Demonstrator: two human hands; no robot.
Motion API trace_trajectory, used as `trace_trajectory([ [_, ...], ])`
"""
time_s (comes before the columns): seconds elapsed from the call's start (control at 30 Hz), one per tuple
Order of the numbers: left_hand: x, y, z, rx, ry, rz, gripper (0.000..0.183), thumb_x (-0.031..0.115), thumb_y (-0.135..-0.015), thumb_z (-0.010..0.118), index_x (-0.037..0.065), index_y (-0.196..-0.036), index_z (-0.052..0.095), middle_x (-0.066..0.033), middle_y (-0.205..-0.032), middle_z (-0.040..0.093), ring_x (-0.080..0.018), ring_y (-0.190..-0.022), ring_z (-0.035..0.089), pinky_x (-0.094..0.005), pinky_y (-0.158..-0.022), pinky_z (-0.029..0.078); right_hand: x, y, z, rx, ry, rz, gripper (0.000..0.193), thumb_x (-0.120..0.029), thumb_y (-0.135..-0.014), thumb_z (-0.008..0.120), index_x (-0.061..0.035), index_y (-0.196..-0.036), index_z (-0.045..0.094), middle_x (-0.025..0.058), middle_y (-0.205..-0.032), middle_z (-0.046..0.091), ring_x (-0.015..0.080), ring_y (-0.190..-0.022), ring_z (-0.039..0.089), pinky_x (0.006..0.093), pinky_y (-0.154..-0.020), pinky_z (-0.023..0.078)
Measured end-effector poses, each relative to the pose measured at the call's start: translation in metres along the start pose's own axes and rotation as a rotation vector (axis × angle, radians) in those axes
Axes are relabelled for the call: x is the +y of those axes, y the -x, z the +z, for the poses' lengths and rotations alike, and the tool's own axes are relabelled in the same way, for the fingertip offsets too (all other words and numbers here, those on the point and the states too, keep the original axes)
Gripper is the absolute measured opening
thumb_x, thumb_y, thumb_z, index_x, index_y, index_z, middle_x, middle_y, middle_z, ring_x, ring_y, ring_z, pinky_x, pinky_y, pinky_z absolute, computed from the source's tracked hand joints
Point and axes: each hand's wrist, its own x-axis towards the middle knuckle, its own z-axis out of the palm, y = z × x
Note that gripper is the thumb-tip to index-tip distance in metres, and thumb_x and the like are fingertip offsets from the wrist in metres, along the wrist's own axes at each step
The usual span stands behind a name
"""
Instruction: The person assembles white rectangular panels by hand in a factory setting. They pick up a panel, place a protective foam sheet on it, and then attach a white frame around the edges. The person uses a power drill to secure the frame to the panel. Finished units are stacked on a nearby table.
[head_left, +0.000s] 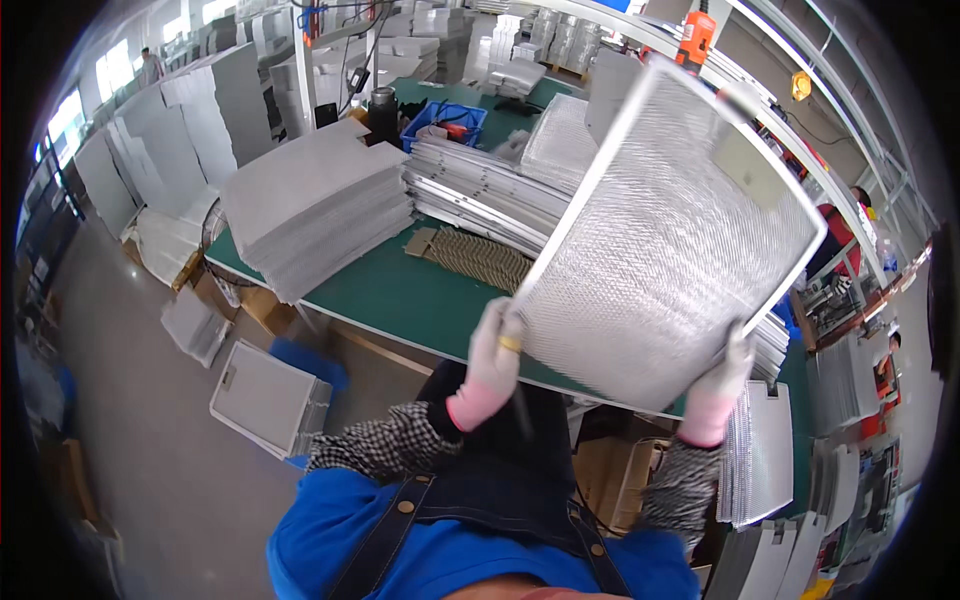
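Observation:
A large silver mesh filter panel [660, 240] stands tilted up in front of me, above the green table [400, 312]. Light metal edging runs along its left, top and right sides; no such edging shows along its bottom. My left hand [494, 355], in a white and pink glove, is closed on the lower left corner. Gripping the lower right side is my right hand [722, 388], gloved alike and slightly blurred. Behind the panel's left edge lie a pile of long metal strips [490, 195] and a row of brown corner-like pieces [478, 260], partly covered by the panel.
A tall stack of grey sheets [320, 215] occupies the table's left. Behind it are a blue basket [474, 118] and a dark flask [383, 115]. An orange power tool [696, 40] hangs overhead. Finished-looking panels [770, 450] stand at right; more panels [262, 395] lie low at left.

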Motion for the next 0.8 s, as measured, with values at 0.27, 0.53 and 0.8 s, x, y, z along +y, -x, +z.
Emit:
trace_trajectory([
  [0.27, -0.042, 0.096, -0.036, -1.274, -0.274, -0.481, 0.067, 0.049, -0.104, 0.047, -0.006, -0.142, 0.043, -0.0333, -0.140, 0.051, -0.0425, -0.133, 0.049, -0.0417, -0.114, 0.036, 0.045, -0.032, -0.023, -0.845, 0.464, 0.466, 0.046, -0.031, -0.092, 0.069, 0.0079, -0.116, 0.065, 0.0072, -0.102, 0.068, 0.0172, -0.097, 0.061, 0.0295, -0.089, 0.047],
  [0.53, 0.060, -0.088, -0.061, -0.825, -0.951, 0.851, 0.036, 0.023, -0.079, 0.073, 0.013, -0.113, 0.065, -0.0066, -0.088, 0.065, -0.0271, -0.077, 0.065, -0.0389, -0.072, 0.055, 0.078, -0.012, 0.074, -1.323, 0.409, 0.444, 0.048, -0.030, -0.092, 0.067, 0.0100, -0.117, 0.063, 0.0124, -0.099, 0.068, 0.0175, -0.092, 0.061, 0.0303, -0.084, 0.047],
  [0.8, 0.045, -0.100, -0.071, -1.076, -1.192, 0.337, 0.021, 0.027, -0.093, 0.064, 0.011, -0.106, 0.064, -0.0076, -0.096, 0.071, -0.0243, -0.084, 0.071, -0.0372, -0.071, 0.057, 0.045, -0.028, 0.091, -1.527, 0.770, 0.410, 0.044, -0.028, -0.090, 0.068, 0.0039, -0.121, 0.063, 0.0144, -0.098, 0.069, 0.0212, -0.092, 0.063, 0.0329, -0.086, 0.048],
])
